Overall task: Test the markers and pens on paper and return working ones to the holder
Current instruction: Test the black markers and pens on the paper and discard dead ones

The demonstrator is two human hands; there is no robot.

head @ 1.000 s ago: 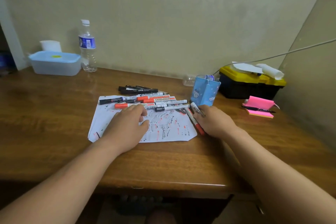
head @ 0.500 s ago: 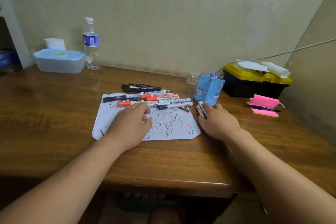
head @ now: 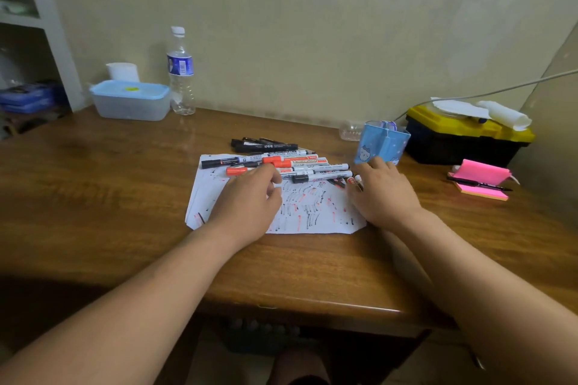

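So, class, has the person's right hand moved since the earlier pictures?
Yes: the right hand has shifted away from the person toward the blue cartoon-printed pen holder, fingertips now at its base.

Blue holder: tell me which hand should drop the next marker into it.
Right. The right hand holds a marker beside the blue holder; the left hand rests on the paper, farther from it.

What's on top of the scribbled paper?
Red and black markers line the paper's far edge. The left hand rests on it; the right hand, gripping a marker, overlaps its edge. Scribbles beneath both hands are hidden.
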